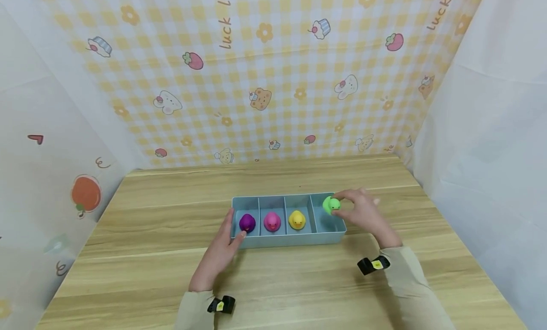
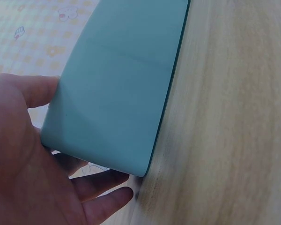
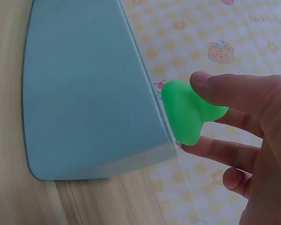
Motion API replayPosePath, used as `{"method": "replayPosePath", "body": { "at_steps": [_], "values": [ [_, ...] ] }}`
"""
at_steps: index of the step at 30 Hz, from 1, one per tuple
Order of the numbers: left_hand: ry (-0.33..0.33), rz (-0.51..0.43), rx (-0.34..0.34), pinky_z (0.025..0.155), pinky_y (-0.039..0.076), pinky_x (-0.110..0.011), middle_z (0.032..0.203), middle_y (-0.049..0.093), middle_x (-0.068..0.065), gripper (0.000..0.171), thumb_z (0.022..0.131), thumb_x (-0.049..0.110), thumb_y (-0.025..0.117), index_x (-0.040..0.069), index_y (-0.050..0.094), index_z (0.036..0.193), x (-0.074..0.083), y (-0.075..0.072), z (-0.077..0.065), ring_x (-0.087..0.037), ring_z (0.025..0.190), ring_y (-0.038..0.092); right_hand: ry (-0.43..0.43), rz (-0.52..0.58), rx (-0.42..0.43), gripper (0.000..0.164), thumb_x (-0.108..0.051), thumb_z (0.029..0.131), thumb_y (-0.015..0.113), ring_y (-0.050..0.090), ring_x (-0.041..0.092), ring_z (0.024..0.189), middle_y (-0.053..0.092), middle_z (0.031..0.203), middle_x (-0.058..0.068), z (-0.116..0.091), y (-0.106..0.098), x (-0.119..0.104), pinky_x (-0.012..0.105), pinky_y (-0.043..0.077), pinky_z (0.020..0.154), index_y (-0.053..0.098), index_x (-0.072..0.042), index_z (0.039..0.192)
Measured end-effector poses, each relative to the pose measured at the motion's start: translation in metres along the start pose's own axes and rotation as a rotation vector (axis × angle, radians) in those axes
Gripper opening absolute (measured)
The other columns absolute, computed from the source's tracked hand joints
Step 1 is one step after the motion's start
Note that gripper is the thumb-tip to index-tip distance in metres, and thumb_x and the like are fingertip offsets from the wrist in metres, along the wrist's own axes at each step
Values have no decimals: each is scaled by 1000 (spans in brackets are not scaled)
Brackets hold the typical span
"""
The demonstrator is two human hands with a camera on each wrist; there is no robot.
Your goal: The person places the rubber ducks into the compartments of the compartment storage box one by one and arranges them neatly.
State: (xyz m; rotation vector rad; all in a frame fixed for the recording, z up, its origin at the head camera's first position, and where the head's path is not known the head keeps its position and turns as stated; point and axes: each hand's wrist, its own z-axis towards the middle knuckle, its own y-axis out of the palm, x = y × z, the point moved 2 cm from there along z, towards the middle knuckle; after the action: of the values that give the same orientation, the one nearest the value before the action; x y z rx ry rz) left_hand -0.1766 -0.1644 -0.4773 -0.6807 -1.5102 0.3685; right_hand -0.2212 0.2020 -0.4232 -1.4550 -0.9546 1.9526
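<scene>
A blue-green divided box (image 1: 290, 240) lies lengthwise on the table, its compartments in a row. A purple rubber duck (image 1: 247, 223), a pink rubber duck (image 1: 272, 221) and a yellow rubber duck (image 1: 297, 220) each sit in their own compartment. At the box's left end my left hand (image 1: 221, 247) holds the corner, thumb at the front rim and fingers along the end wall. Between thumb and fingertips, my right hand (image 1: 363, 211) pinches a green rubber duck (image 1: 331, 205) over the rightmost compartment. In the right wrist view the green duck (image 3: 185, 110) shows just above the rim.
The wood-patterned table (image 1: 171, 235) spreads around the box. Behind it hangs a yellow checked cloth (image 1: 282, 83) with printed cartoons. White cloths stand at the left (image 1: 55, 145) and right (image 1: 483, 145). Each wrist wears a black strapped camera.
</scene>
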Motion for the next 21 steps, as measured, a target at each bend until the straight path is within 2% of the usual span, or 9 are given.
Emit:
{"method": "replayPosePath", "body": {
  "at_steps": [6,13,21],
  "values": [
    [14,-5,-1,116,14,-55,160,7,-17,72,101,35,44,13,1,155,0,0,1,-37,146,11,-17,-59,-1,38,-22,73,82,49,32,94,70,107,7,1,9,-6,48,20,78,69,-11,108],
    [13,-1,-9,116,14,-55,160,6,-17,73,102,34,44,14,-1,155,0,-1,0,-38,146,11,-24,-155,-22,38,-26,71,84,48,23,91,71,102,1,6,21,-8,45,21,75,70,-14,104],
    [15,-8,-6,116,14,-55,160,7,-17,72,102,34,44,13,0,155,0,0,1,-38,146,11,-52,-246,-37,37,-27,69,85,44,19,84,72,101,2,6,33,-5,42,22,73,71,-13,101]
  ]
}}
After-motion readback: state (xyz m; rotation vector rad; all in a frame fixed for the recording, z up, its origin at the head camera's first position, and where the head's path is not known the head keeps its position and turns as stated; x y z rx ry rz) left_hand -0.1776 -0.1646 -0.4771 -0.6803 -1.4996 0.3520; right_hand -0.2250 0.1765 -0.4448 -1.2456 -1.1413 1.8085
